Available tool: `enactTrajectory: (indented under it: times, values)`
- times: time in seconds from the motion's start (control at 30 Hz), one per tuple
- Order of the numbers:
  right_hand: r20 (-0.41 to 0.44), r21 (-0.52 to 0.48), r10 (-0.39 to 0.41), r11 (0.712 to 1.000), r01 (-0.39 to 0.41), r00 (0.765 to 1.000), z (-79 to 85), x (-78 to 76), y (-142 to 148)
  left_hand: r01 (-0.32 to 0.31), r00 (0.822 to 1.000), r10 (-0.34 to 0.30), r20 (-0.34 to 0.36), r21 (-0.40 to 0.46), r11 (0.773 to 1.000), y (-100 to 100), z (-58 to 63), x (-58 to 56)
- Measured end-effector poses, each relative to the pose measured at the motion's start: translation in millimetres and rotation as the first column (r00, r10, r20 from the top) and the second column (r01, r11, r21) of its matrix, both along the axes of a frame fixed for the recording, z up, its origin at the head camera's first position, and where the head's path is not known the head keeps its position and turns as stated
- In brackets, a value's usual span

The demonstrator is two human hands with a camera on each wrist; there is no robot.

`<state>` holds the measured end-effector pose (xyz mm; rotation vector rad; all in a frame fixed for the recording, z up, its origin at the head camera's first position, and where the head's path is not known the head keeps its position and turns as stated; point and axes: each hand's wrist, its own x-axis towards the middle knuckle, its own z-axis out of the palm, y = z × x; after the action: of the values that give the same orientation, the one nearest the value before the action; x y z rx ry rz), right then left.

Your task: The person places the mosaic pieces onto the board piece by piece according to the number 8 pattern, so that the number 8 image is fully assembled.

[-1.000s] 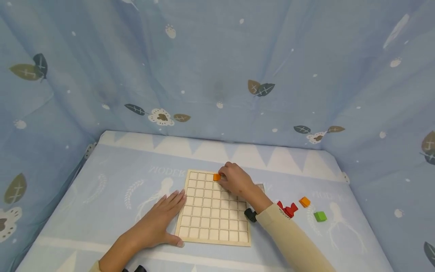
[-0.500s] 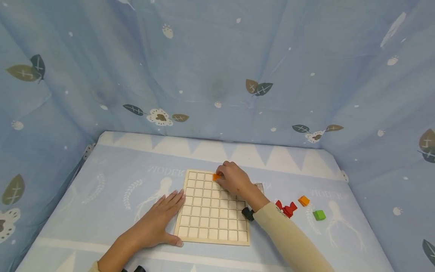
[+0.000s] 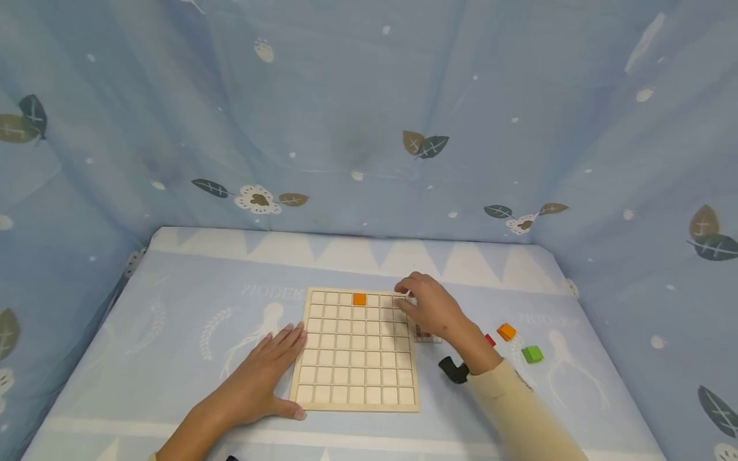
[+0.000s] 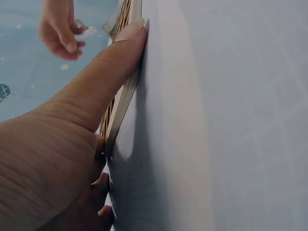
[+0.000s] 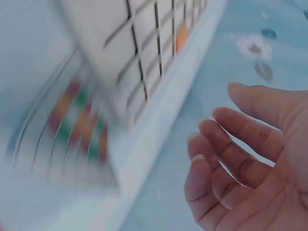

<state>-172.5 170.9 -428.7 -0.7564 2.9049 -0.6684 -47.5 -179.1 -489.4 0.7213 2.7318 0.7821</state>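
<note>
Steady grid board (image 3: 350,376) at its left edge with left hand (image 3: 258,382), spread and gripping nothing, and move right hand (image 3: 431,306), half-curled and empty above the far right corner, without jogging orange tile (image 3: 360,299) by the far edge

We see blue leaf-print fabric (image 3: 334,102) across the upper frame. Below lies what seems a cloth-covered table (image 3: 138,371).

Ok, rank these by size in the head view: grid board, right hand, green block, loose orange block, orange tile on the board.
1. Grid board
2. Right hand
3. Green block and loose orange block: too alike to rank
4. Orange tile
</note>
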Motion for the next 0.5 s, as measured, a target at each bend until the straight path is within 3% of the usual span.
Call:
enactTrajectory:
  times: [0.23, 0.5]
  values:
    - [0.022, 0.044, -0.122, 0.992, 0.12, 0.992, 15.6, 21.7, 64.1, -0.015, 1.0, 0.015, 0.006, 0.009, 1.0, -1.8, 1.1, -1.4]
    - [0.117, 0.141, -0.296, 0.95, 0.28, 0.948, 1.3, 60.8, 115.4, -0.005, 1.0, 0.004, 0.025, 0.045, 0.999, -1.8, 0.1, -1.7]
